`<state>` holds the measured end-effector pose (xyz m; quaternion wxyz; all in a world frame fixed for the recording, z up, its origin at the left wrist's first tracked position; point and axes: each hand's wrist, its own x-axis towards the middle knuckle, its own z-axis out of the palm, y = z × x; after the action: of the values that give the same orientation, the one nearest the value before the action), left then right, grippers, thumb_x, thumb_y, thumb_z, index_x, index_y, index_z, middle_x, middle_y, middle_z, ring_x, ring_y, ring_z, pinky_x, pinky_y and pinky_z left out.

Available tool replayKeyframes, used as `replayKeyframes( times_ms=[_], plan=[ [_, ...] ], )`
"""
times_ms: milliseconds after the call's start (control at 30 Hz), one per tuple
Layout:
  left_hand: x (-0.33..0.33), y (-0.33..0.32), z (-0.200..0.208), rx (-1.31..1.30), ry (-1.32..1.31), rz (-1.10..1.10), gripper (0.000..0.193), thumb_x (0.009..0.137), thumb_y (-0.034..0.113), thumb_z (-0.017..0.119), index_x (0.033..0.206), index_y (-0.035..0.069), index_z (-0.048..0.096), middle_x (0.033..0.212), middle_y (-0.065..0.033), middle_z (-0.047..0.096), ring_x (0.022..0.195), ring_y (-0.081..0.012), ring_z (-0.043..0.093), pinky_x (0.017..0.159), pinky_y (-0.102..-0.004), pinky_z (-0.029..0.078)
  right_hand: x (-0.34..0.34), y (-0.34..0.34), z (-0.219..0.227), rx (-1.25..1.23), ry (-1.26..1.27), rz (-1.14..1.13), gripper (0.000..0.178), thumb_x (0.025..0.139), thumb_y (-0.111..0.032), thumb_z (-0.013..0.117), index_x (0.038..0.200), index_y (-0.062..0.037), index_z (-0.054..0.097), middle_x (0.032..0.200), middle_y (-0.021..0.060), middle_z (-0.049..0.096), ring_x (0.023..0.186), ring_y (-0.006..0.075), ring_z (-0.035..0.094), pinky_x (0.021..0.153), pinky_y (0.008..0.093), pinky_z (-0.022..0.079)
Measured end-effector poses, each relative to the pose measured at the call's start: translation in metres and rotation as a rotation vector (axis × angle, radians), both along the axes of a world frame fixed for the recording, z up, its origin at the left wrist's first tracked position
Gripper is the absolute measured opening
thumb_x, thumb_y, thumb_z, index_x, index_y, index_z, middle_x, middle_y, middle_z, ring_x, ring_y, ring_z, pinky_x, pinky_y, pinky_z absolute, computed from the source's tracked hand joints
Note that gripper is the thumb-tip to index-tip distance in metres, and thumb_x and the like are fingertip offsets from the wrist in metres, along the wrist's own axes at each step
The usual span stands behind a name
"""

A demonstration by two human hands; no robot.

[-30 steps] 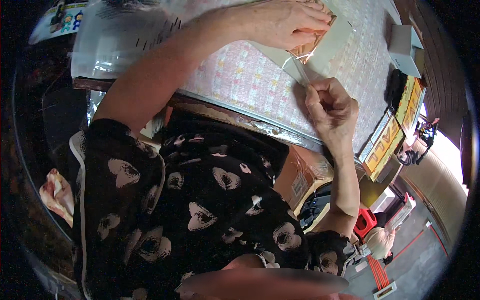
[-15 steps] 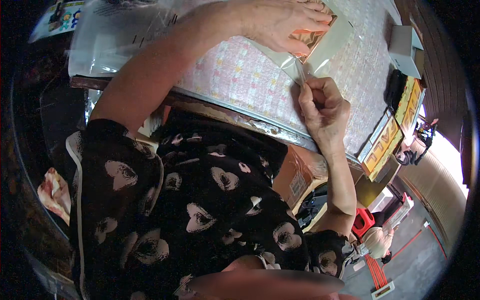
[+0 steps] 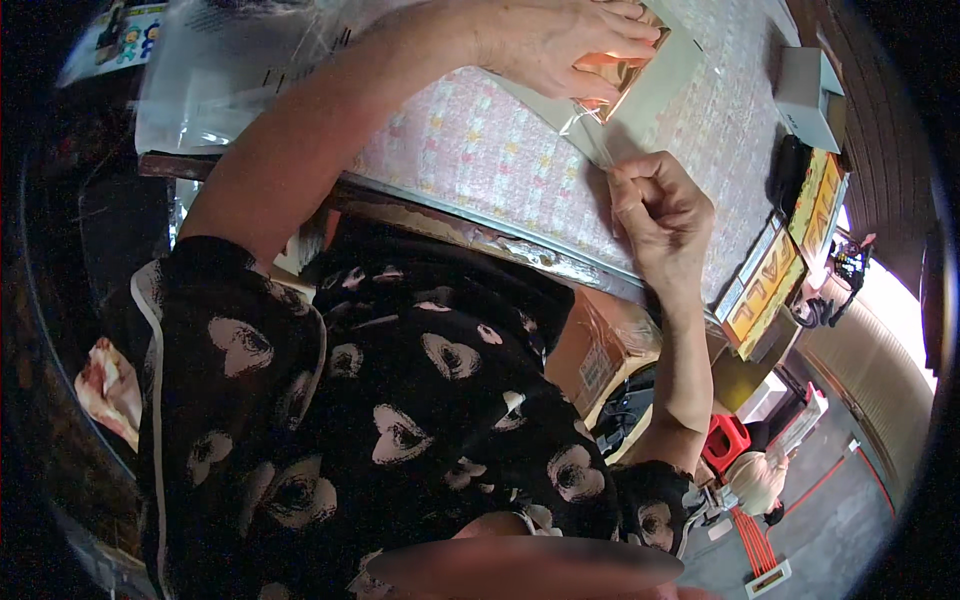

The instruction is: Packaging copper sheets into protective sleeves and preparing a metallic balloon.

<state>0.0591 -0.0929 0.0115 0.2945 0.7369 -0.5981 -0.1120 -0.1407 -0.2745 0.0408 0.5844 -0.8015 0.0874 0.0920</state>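
Note:
Near the top of the view, my left hand [image 3: 560, 45] lies with outstretched fingers over a shiny copper-coloured flat piece [image 3: 632, 78], pressing on it. Under that piece is a pale sheet [image 3: 660, 95] resting on the table. A narrow strip of clear plastic film [image 3: 598, 146] runs from the piece's near corner to my right hand [image 3: 665, 215]. Thumb and forefinger of that hand pinch the film's end, above the patterned tablecloth [image 3: 480, 150]. Part of the copper-coloured piece is hidden beneath my left fingers.
Clear plastic sheeting [image 3: 215, 90] covers the table's left side. At the right edge stand a white box [image 3: 808, 95], a black object [image 3: 790, 172] and yellow printed boxes [image 3: 765, 295]. The worn table edge [image 3: 500, 235] runs before me, with a cardboard box [image 3: 605, 345] below.
My right hand has moved slightly right and toward me, drawing the film strip out longer from the corner. The left hand stays nearly in place on the copper-coloured piece.

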Motion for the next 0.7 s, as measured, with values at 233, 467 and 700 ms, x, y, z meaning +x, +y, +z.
replayKeyframes(
  times_ms=[233,467,700],
  plan=[
    [-0.001,0.003,0.007,0.035,0.062,0.001,0.078,0.094,0.034,0.063,0.152,-0.010,0.038,0.164,-0.0300,0.028,0.155,-0.0420,0.024,0.128,-0.0484,0.019,-0.001,0.005,-0.004,-0.014,-0.024,-0.011,0.007,0.102,-0.005,0.066,0.102,0.0010,0.063,0.067,-0.0031,0.057,0.055,0.0022,0.046,0.050,0.0201,0.035],
    [0.000,0.001,0.000,0.013,-0.008,-0.014,0.079,0.093,0.034,0.064,0.152,-0.011,0.038,0.163,-0.0315,0.029,0.154,-0.0440,0.023,0.127,-0.0497,0.019,0.001,0.008,-0.006,-0.023,-0.018,0.006,0.009,0.103,-0.007,0.065,0.105,0.0009,0.061,0.071,-0.0034,0.057,0.058,0.0019,0.047,0.052,0.0197,0.036],
    [0.003,0.001,-0.022,-0.108,-0.122,-0.012,0.077,0.091,0.034,0.065,0.149,-0.011,0.041,0.161,-0.0314,0.032,0.154,-0.0448,0.025,0.127,-0.0500,0.019,0.005,0.007,-0.001,-0.066,-0.007,0.039,0.009,0.103,-0.006,0.065,0.104,0.0020,0.062,0.070,-0.0026,0.058,0.057,0.0027,0.047,0.052,0.0200,0.036]
  ],
)
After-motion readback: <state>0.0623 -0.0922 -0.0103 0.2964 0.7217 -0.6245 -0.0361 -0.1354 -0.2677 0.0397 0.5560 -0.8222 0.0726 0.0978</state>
